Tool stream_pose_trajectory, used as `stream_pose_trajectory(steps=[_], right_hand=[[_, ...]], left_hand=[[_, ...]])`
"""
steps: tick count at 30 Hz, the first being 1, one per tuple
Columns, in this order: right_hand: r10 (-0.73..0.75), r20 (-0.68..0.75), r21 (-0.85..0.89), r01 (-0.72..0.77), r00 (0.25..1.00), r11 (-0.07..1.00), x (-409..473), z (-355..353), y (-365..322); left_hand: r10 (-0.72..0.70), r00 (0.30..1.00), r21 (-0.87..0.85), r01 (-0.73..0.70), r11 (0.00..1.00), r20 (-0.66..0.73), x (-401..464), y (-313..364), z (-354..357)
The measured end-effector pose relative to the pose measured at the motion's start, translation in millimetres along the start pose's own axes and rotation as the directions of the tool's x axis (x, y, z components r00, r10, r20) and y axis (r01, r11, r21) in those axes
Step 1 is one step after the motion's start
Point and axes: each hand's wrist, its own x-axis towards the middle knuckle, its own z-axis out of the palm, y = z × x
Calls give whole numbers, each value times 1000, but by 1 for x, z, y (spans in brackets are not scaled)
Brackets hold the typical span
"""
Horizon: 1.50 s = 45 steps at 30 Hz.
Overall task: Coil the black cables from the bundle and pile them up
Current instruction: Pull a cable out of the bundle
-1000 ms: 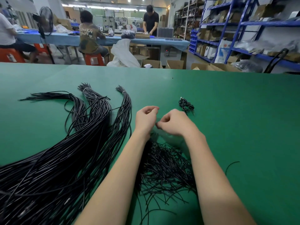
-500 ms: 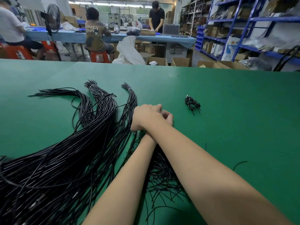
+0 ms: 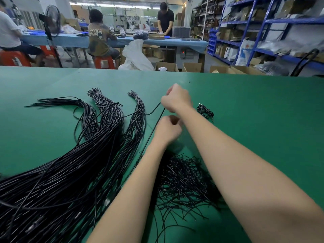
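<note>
Lifted farther out, right hand pinches cable; left hand grips it below.

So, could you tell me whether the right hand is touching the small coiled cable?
Apart: the head view shows green table between the right hand and the small coiled cable.

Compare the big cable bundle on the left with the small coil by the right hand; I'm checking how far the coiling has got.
The cable bundle lies long and fanned out, many cables, tips tied; the small coil is one compact knot. The bundle fills the table's left side; the coil sits alone, farther right. Both are black and rest on the green table.
</note>
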Motion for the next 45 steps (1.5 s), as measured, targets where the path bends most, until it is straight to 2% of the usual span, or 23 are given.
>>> stream_pose_trajectory(steps=[2,3,5,7,10,12,14,15,17,18,19,21,22,25,28,32,34,36,39,42,45], right_hand=[[51,-44,245,-38,998,969,8,-14,8],[73,-63,314,-50,995,948,11,-20,14],[123,-83,392,-81,989,916,16,-29,31],[184,-79,452,-129,980,883,18,-35,52],[234,-81,498,-164,969,851,12,-42,86],[229,-143,464,-139,963,875,1,-49,105],[216,-194,371,-132,957,919,-11,-59,118],[198,-189,292,-137,962,947,-17,-64,122],[77,-99,0,-77,992,997,-26,-70,124],[-20,-14,-130,18,1000,991,-31,-71,121],[-134,80,-186,147,988,971,-37,-70,116],[-314,242,-102,346,918,933,-51,-64,101],[-366,288,-35,392,885,919,-55,-58,95],[-397,338,11,418,853,908,-60,-43,86],[-435,328,2,460,838,888,-63,-33,84],[-344,367,191,292,864,937,-65,-35,100],[-298,309,178,252,903,951,-63,-42,113],[-287,163,187,256,944,948,-60,-45,118],[-293,-40,327,289,955,900,-62,-48,108],[-339,-70,385,339,938,859,-69,-57,93],[-388,-53,402,375,920,835,-78,-70,82]], left_hand=[[-79,997,-249,79,965,12,0,-1,-6],[-101,994,-359,112,927,49,0,0,-11],[-81,992,-501,117,858,93,4,0,-21],[-53,996,-594,82,800,66,6,2,-32],[-124,992,-730,111,675,36,11,3,-38],[-147,988,-745,134,654,48,13,1,-35],[-177,981,-794,165,585,74,12,-2,-32],[-195,977,-820,179,543,84,12,-3,-32],[-207,976,-829,168,533,65,14,-5,-32],[-204,978,-815,156,558,47,15,-5,-32],[-190,981,-794,146,590,39,16,-6,-30],[-139,989,-742,123,659,41,16,-5,-25],[-113,993,-714,111,691,45,16,-3,-23],[-54,998,-597,67,799,41,14,0,-18],[-26,997,-576,60,815,67,13,-1,-17],[-64,993,-590,110,800,99,13,-7,-22],[-86,986,-491,145,859,142,13,-15,-25],[-88,965,-354,175,919,247,12,-19,-25],[-91,928,-114,141,983,361,10,-19,-28],[-133,938,117,101,988,320,10,-26,-34],[-215,950,261,154,953,228,18,-44,-38]])
